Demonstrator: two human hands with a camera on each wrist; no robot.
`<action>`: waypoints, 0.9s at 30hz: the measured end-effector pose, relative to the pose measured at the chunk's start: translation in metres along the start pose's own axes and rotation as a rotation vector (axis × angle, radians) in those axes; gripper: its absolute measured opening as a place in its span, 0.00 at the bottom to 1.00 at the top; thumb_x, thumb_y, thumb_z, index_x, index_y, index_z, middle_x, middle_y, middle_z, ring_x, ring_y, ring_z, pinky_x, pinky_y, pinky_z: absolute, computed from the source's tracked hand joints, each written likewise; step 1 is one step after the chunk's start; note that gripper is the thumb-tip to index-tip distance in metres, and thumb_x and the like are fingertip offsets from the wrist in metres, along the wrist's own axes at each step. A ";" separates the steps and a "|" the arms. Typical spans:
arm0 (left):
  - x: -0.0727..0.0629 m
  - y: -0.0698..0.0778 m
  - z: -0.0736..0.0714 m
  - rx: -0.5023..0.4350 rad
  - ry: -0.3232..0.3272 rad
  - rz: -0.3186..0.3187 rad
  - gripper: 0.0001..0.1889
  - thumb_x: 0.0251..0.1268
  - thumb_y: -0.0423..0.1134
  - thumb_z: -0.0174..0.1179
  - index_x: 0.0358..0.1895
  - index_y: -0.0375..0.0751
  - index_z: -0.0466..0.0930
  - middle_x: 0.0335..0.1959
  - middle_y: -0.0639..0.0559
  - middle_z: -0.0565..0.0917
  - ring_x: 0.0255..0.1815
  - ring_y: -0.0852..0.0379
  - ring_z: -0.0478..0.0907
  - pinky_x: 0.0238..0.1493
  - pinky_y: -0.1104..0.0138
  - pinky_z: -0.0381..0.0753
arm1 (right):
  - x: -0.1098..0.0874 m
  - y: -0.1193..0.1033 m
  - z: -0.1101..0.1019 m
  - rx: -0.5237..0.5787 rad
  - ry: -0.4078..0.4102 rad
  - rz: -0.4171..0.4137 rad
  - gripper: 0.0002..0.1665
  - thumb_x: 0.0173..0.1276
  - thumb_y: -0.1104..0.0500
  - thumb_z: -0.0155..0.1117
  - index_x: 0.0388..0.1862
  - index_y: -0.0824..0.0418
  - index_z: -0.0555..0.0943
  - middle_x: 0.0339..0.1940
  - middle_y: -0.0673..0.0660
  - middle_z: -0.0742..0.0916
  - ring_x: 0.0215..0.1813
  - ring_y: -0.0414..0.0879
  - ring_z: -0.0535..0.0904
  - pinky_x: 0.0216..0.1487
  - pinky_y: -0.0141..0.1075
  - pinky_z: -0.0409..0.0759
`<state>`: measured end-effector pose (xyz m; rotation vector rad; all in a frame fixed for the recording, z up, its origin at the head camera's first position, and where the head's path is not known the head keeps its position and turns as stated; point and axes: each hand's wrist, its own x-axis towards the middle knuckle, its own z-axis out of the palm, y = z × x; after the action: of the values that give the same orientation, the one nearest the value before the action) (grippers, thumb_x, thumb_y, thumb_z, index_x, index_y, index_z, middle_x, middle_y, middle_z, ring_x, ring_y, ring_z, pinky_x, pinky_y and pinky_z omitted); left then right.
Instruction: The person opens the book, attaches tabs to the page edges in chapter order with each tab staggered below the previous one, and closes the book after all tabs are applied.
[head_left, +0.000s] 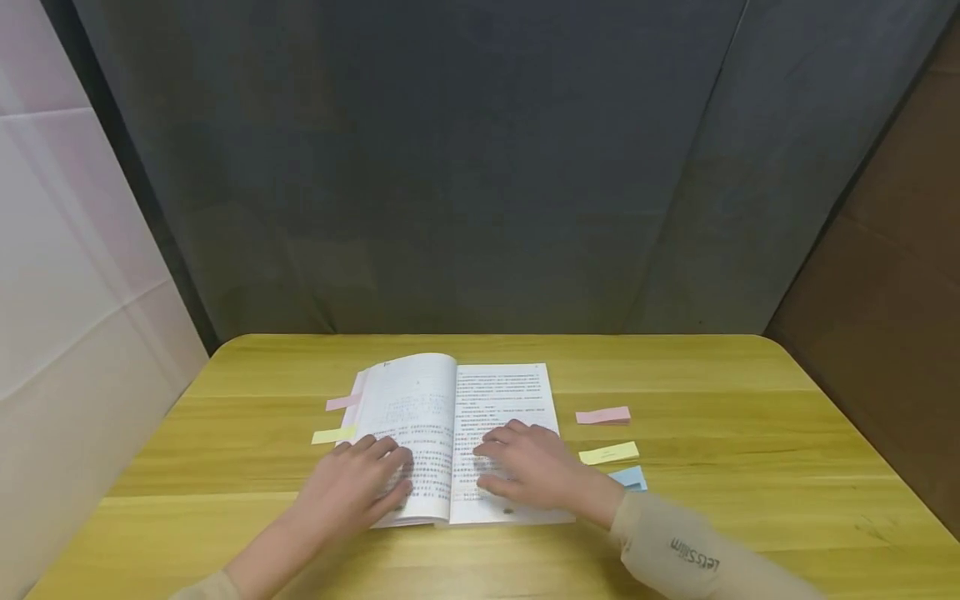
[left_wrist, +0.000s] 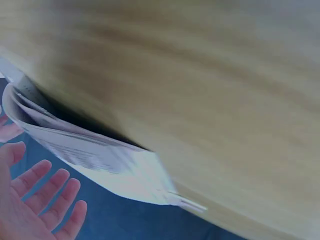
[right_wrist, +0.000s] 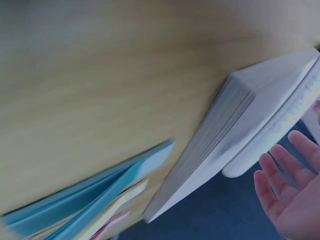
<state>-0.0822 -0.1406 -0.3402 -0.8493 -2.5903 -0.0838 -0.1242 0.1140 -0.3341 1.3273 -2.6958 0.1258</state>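
Observation:
An open book (head_left: pixel 420 400) with printed pages lies on the wooden table. My left hand (head_left: pixel 358 477) is over the lower part of its left page, fingers spread; in the left wrist view the same hand (left_wrist: pixel 42 200) shows fingers nearly straight and nothing in the palm. Over the lower right page is my right hand (head_left: pixel 528 467). Its fingers extend loosely in the right wrist view, where the hand (right_wrist: pixel 295 185) appears empty beside the book's page block (right_wrist: pixel 210 135). A pink sticky tab (head_left: pixel 342 402) and a yellow sticky tab (head_left: pixel 333 435) stick out from the book's left edge.
To the right of the book lie a pink sticky-note pad (head_left: pixel 603 415), a yellow pad (head_left: pixel 608 453) and a blue pad (head_left: pixel 630 478), the blue one close to my right wrist. The wooden table (head_left: pixel 750 433) ends at a dark curtain (head_left: pixel 480 167) behind.

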 end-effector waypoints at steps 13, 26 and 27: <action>0.031 0.024 0.000 -0.005 -0.018 0.042 0.15 0.51 0.49 0.58 0.39 0.43 0.77 0.31 0.53 0.77 0.29 0.55 0.73 0.25 0.63 0.71 | -0.045 0.037 -0.009 0.013 0.117 0.084 0.17 0.59 0.47 0.56 0.40 0.56 0.80 0.39 0.48 0.81 0.44 0.43 0.74 0.50 0.41 0.70; 0.065 0.058 0.004 -0.015 -0.040 0.126 0.14 0.52 0.51 0.56 0.35 0.45 0.76 0.22 0.56 0.72 0.20 0.58 0.67 0.17 0.69 0.63 | -0.075 0.053 -0.011 -0.016 0.142 0.147 0.13 0.54 0.50 0.62 0.36 0.55 0.81 0.35 0.48 0.81 0.44 0.46 0.76 0.39 0.41 0.75; 0.067 0.061 0.005 -0.013 -0.039 0.135 0.14 0.52 0.51 0.56 0.35 0.45 0.76 0.21 0.56 0.72 0.20 0.58 0.67 0.16 0.70 0.63 | -0.078 0.054 -0.011 -0.019 0.136 0.152 0.13 0.54 0.50 0.63 0.36 0.55 0.81 0.35 0.48 0.81 0.44 0.46 0.76 0.38 0.41 0.75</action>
<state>-0.0973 -0.0527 -0.3224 -1.0375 -2.5627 -0.0450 -0.1191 0.2090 -0.3359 1.0660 -2.6721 0.1978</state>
